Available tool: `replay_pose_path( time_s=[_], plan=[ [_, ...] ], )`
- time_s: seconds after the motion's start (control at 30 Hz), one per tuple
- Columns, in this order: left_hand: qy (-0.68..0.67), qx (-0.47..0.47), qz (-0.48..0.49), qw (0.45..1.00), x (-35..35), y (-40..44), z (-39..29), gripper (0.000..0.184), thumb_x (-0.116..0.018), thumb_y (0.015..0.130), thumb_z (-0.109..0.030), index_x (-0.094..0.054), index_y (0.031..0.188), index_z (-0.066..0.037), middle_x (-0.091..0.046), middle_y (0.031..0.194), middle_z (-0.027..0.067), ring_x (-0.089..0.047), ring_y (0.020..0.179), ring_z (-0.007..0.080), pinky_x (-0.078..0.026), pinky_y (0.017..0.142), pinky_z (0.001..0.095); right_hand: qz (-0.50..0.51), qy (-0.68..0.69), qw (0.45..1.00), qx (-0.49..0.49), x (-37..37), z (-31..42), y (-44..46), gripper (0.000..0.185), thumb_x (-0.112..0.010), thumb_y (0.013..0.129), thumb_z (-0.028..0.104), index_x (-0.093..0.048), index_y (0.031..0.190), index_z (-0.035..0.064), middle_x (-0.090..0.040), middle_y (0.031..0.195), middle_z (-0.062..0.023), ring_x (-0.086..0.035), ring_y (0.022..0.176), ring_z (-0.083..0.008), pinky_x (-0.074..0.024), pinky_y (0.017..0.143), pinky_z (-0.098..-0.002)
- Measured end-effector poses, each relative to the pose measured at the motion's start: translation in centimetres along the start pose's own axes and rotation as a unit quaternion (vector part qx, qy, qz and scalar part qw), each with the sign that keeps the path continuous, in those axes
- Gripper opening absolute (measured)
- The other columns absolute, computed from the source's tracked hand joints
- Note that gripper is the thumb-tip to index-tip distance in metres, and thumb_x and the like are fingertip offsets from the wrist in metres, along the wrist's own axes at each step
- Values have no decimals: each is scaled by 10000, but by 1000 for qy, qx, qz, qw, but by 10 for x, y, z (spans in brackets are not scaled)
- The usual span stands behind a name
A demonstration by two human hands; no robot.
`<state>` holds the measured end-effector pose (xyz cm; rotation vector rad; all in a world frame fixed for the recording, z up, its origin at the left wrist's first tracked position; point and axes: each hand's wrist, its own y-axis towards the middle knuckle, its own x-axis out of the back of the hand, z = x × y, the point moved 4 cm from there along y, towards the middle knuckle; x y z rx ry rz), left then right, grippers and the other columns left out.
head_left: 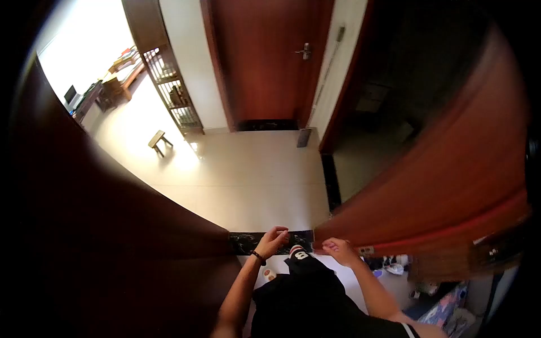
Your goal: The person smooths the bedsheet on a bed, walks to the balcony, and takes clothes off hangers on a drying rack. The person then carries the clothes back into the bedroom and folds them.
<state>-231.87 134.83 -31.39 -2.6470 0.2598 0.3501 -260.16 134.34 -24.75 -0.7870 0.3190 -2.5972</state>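
My left hand (271, 242) hangs in front of my body above the dark doorway threshold (242, 242), with its fingers loosely bent and nothing in it. A dark bracelet (258, 258) circles that wrist. To the right, my right hand (338, 251) is held near the edge of the open reddish-brown door (417, 197), its fingers loosely curled and apart, without anything visible in them. Whether it touches the door is unclear. Below both hands are my black clothing (304, 298) and a foot in a striped slipper or shoe (296, 251).
A tiled hallway floor (253, 169) lies beyond the threshold. Across it stands a shut wooden door (270, 62) with a metal handle (305, 52). A dark doorway (389, 112) is at right. A small stool (160, 142) stands at left, and assorted items (394, 265) lie behind the open door.
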Motion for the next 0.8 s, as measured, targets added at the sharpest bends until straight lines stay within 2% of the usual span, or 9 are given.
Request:
replay_pose_path(
  time_s=[0.2, 0.33, 0.43, 0.47, 0.5, 0.53, 0.63, 0.7, 0.8],
  plan=[
    [3, 64, -77, 995, 123, 63, -9, 448, -593, 1032, -361, -534, 1321, -23, -691, 1093, 108, -673, 959, 162, -543, 816, 303, -63, 118, 990, -48, 4, -74, 100, 116, -722, 920, 67, -691, 990, -20, -729, 942, -105, -709, 866, -167, -608, 767, -316],
    [95, 102, -208, 968, 244, 103, 20, 466, -656, 973, -414, -617, 1245, -38, -728, 1053, 111, -694, 902, 171, -561, 797, 327, -46, 83, 995, 1, 14, -66, 253, 92, -689, 934, 63, -687, 969, -22, -726, 905, -107, -709, 810, -168, -607, 743, -319],
    [250, 183, -374, 874, 330, 92, 87, 447, -683, 926, -466, -687, 1105, -56, -751, 1001, 92, -714, 907, 163, -560, 793, 315, -7, -46, 996, 72, 37, 35, 378, 112, -682, 937, 83, -694, 969, -23, -731, 879, -97, -713, 803, -156, -583, 735, -310],
    [168, 204, -354, 897, 338, 80, 94, 440, -665, 931, -472, -686, 1070, -55, -754, 988, 83, -718, 892, 183, -563, 770, 328, 1, -13, 997, 79, 31, 48, 432, 146, -693, 933, 119, -703, 974, -21, -738, 861, -94, -716, 809, -154, -566, 743, -309],
    [203, 220, -362, 883, 365, 74, 152, 396, -667, 935, -443, -700, 1007, -56, -737, 872, 71, -705, 756, 181, -563, 676, 338, 14, -20, 995, 100, 32, 82, 476, 146, -693, 933, 119, -703, 974, -21, -738, 861, -94, -716, 809, -154, -566, 743, -309],
    [69, 230, -388, 890, 340, 56, 120, 339, -656, 980, -357, -679, 1029, -22, -680, 765, 73, -638, 566, 180, -483, 460, 310, 70, -3, 991, 111, 22, 126, 513, 160, -701, 929, 134, -705, 977, -19, -739, 861, -96, -717, 806, -157, -565, 749, -309],
    [-47, 339, -442, 829, 314, 17, 148, 341, -671, 968, -364, -689, 1043, -32, -688, 788, 90, -668, 617, 196, -520, 508, 339, 175, -50, 969, 169, -13, 236, 605, 201, -721, 905, 175, -707, 990, -6, -747, 896, -116, -714, 799, -203, -567, 757, -338],
    [-141, 345, -463, 804, 295, 3, 200, 361, -622, 976, -377, -713, 892, -38, -693, 774, 55, -655, 618, 199, -510, 534, 379, 263, -77, 912, 305, -39, 330, 645, 186, -716, 914, 173, -709, 986, 2, -744, 898, -109, -706, 809, -197, -561, 764, -327],
    [-190, 422, -469, 752, 297, 26, 250, 339, -610, 982, -381, -709, 985, -56, -724, 882, 81, -694, 704, 241, -535, 581, 420, 278, -51, 842, 459, -76, 470, 698, 152, -718, 907, 132, -709, 1006, 17, -737, 968, -117, -700, 816, -197, -557, 764, -323]
  ],
)
